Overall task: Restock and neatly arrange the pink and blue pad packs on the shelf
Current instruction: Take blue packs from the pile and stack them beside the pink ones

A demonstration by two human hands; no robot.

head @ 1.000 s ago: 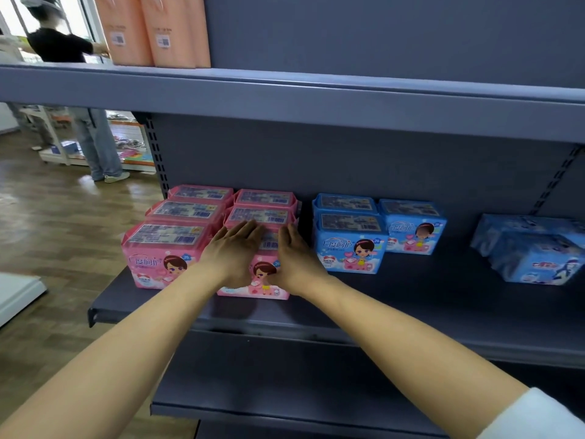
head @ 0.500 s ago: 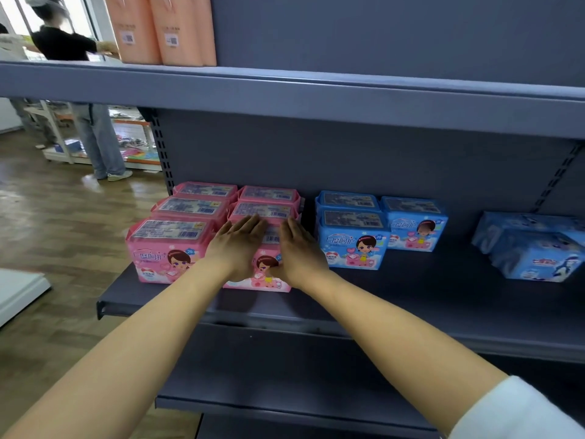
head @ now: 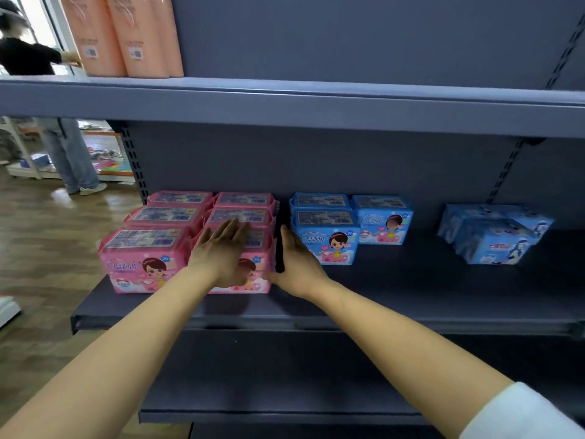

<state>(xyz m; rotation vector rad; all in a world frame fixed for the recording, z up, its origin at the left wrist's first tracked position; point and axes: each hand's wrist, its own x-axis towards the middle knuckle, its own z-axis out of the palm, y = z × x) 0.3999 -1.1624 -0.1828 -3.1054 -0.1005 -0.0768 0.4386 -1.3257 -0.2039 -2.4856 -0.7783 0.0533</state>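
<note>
Pink pad packs (head: 142, 261) are sitting in two columns, three deep, toward the 9 o'clock end of the grey shelf (head: 411, 299). The rear rows are showing only their top labels, too blurred to read.

Left hand (head: 221, 258) is lying flat, fingers straight and slightly spread, over the front pink pack (head: 258, 248) of the 3 o'clock column. It is covering most of that pack's face and label.

Right hand (head: 297, 264) is standing on edge, fingers straight and together, in the gap between pink and blue. Its thumb is reaching to the front pink pack's lower corner. The pack's side is hidden behind the palm, so contact there cannot be told.

Blue pad packs (head: 326, 245) are standing just beside, at 3 o'clock of the pink block. Three are showing, one of them only by its top.

Paler blue packs (head: 493, 239) are lying well apart, further toward 3 o'clock, blurred, count unclear.

Peach packs (head: 126, 36) on the upper shelf (head: 285, 103) at 11 o'clock are running off the top edge. A bystander (head: 28, 55) at 10 o'clock is partly hidden behind that shelf. A white sleeve (head: 519, 416) at 5 o'clock is cut by the corner.
</note>
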